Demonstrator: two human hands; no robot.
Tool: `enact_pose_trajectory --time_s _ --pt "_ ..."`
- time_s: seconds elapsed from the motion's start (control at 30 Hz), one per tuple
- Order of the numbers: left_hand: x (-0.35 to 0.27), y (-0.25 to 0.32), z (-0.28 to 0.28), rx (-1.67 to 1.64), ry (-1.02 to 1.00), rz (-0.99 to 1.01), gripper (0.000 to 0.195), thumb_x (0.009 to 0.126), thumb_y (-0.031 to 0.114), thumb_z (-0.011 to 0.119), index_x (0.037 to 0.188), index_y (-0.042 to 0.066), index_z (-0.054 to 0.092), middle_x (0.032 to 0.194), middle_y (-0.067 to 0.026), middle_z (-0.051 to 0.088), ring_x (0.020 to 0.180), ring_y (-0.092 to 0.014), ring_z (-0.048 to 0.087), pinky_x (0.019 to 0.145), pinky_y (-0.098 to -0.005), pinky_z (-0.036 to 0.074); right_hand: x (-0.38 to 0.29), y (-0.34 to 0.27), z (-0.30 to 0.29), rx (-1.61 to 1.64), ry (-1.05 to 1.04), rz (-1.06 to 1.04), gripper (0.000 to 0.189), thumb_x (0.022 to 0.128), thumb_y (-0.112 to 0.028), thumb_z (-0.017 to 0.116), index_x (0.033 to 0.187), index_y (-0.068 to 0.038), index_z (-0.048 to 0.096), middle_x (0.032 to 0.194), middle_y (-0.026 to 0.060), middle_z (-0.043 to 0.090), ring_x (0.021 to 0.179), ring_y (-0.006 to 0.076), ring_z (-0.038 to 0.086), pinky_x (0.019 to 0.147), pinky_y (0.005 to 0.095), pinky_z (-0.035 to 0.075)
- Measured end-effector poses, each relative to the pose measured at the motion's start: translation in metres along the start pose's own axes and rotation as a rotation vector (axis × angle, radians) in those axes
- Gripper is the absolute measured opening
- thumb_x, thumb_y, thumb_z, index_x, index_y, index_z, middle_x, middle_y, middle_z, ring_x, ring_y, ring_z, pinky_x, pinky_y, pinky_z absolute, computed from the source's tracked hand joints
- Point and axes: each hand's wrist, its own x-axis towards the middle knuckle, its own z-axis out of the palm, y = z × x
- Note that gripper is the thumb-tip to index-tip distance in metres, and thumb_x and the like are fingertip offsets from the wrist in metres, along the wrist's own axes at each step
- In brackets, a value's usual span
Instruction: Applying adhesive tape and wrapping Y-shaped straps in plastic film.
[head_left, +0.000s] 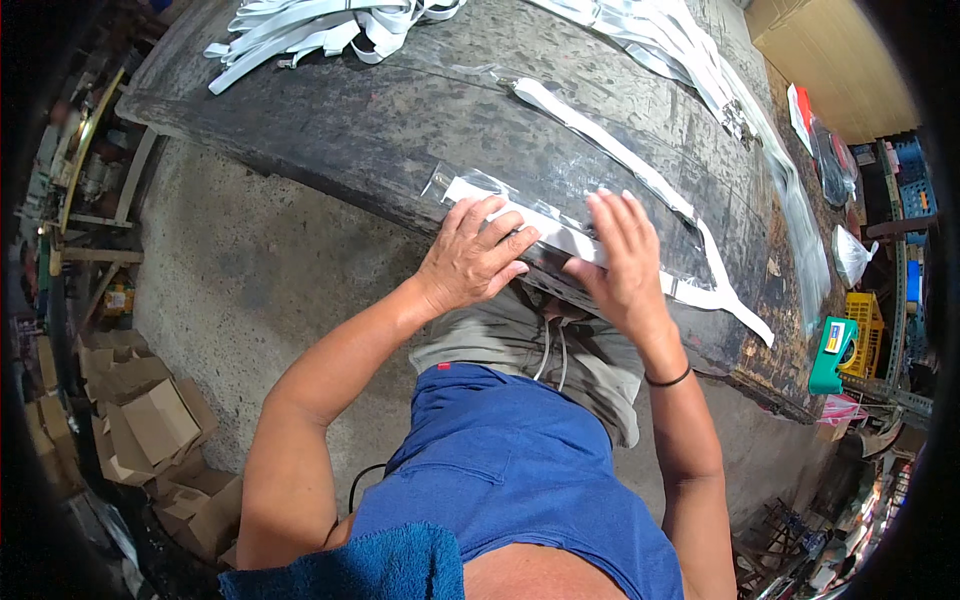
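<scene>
White elastic straps with metal clips, forming a Y, lie near the worktable's front edge. One strap (559, 234) runs beneath my hands, with clear plastic film (480, 184) around its left end. My left hand (480, 247) rests on this strap, fingers bent, thumb at the table edge. To its right my right hand (622, 259) is over the same strap, thumb apart from the raised fingers; whether it presses the strap I cannot tell. Another strap arm (615, 150) stretches up and left behind my hands to a clip, and a short tail (750, 319) points right.
On the dark worktable (337, 135) lie two piles of white straps (322, 30) (675, 52) and long clear plastic sleeves (799, 225). A green tape dispenser (831, 352), a knotted plastic bag (852, 255) and a cardboard box (832, 67) are at the right. Cardboard boxes (154, 427) lie on the floor.
</scene>
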Motion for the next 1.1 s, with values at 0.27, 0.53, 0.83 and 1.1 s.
enact_pose_trajectory --time_s 0.27,0.53,0.83,1.1 --pt "0.0 -0.003 0.005 -0.002 -0.005 0.012 0.058 0.08 0.031 0.075 0.133 0.014 0.059 0.128 -0.0066 0.052 0.127 -0.031 0.045 0.106 -0.0507 0.036 0.002 -0.018 -0.005 -0.047 -0.243 0.087 0.103 0.074 -0.049 0.079 0.155 -0.007 0.03 0.159 0.0161 0.032 0.148 0.0409 0.025 0.114 0.0649 0.02" --pt "0.005 -0.006 0.005 0.011 -0.002 0.035 0.053 0.081 0.032 0.074 0.127 0.011 0.059 0.127 -0.008 0.053 0.127 -0.032 0.045 0.105 -0.0507 0.037 -0.004 -0.016 0.016 -0.139 -0.413 0.041 0.105 0.071 -0.047 0.081 0.155 -0.009 0.03 0.16 0.0153 0.029 0.148 0.0406 0.023 0.114 0.0671 0.019" --pt "0.032 -0.001 -0.037 -0.23 0.071 -0.071 0.05 0.076 0.034 0.082 0.115 0.007 0.069 0.121 -0.0117 0.06 0.124 -0.036 0.053 0.108 -0.0556 0.037 -0.037 -0.016 -0.043 -0.005 -0.105 0.227 0.094 0.076 -0.053 0.076 0.151 -0.008 0.04 0.158 0.0213 0.031 0.148 0.0442 0.024 0.114 0.0645 0.021" --pt "0.1 -0.045 -0.044 -0.197 0.1 -0.21 0.021 0.09 0.016 0.069 0.106 0.002 0.072 0.102 -0.0134 0.068 0.098 -0.028 0.066 0.086 -0.0353 0.052 -0.103 0.042 -0.08 -0.089 0.041 0.504 0.085 0.084 -0.044 0.073 0.152 -0.005 0.038 0.161 0.0186 0.029 0.149 0.0422 0.022 0.115 0.0607 0.022"
